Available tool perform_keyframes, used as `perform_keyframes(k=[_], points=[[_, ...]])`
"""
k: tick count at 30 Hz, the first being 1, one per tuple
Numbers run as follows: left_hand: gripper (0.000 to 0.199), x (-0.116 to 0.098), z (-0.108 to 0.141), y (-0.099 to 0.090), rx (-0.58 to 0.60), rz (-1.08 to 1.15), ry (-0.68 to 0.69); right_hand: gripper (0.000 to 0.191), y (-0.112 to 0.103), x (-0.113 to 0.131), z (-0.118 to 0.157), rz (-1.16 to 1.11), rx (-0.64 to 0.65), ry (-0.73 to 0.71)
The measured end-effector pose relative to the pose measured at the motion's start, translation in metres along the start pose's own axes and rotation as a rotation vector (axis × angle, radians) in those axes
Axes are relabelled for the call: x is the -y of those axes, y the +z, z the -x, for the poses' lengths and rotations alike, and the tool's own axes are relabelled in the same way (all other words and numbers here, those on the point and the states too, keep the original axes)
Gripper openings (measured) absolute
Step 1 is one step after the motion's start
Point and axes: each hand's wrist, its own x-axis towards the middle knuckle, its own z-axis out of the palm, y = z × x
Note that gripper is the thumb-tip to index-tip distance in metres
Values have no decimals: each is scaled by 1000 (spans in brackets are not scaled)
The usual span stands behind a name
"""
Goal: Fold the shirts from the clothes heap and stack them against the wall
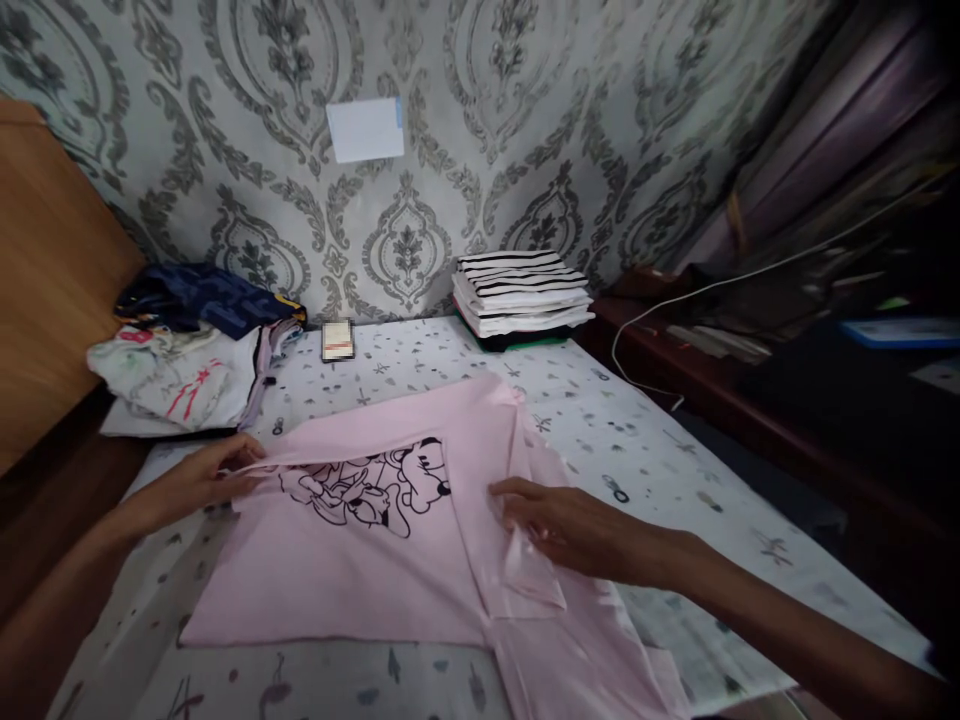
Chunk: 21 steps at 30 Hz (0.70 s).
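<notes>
A pink T-shirt (352, 590) with a black line print of cartoon figures lies partly folded on a white patterned sheet (712, 570). At its left end my left hand (225, 470) pinches a raised edge of the cloth, pulling a taut fold across the print. Over on the right side, my right hand (544, 520) grips the bunched cloth near the sleeve, fingers curled into it. The lower right part of the shirt hangs loosely toward me.
A stack of folded clothes (521, 295) stands by the wall at the back right. Another clothes pile (195, 350) sits at the back left, beside a wooden panel (60, 270). Between them lies a small cream card-like item (337, 340). A white cable (675, 300) runs along the right.
</notes>
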Motion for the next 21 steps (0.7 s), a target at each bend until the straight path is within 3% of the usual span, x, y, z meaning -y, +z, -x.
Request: perform_keyframes(k=[3, 6, 11, 15, 17, 19, 21], points=[[45, -7, -1, 6, 41, -61, 8, 45, 0, 4, -2, 34, 29, -15], [42, -8, -6, 17, -1, -194, -7, 34, 1, 4, -3, 16, 25, -14], [20, -7, -17, 20, 0, -347, -43, 26, -11, -9, -10, -382, -190, 23], [19, -18, -27, -5, 130, -322, -14, 16, -58, -19, -43, -766, -526, 74], [25, -30, -32, -23, 233, -272, -15, 15, -91, -25, -72, -922, -747, 71], [31, -42, -36, -40, 311, -237, -26, 20, -124, -32, -105, -1050, -864, 26], [37, -52, -42, -56, 262, -245, 6, 21, -152, -41, -141, -1094, -942, -60]])
